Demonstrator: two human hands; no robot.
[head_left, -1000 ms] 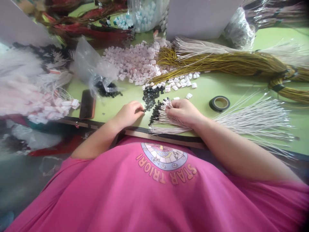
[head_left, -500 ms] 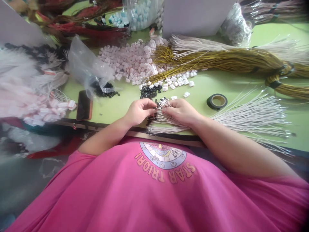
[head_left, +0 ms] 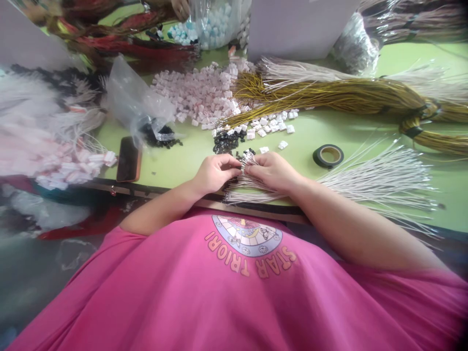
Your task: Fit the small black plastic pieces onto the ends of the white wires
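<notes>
Bundle of white wires (head_left: 252, 187) at the table's (head_left: 310, 134) near edge, tips pinched between fingers of left hand (head_left: 214, 171) and right hand (head_left: 272, 170). Black connectors (head_left: 225, 140) at 12 o'clock, tape roll (head_left: 328, 156) at 3, phone (head_left: 128, 165) at 9.

Pink T-shirt (head_left: 234, 292) — round printed emblem (head_left: 247, 236)

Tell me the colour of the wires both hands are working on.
White wires, under the left hand and right hand; head view.
</notes>
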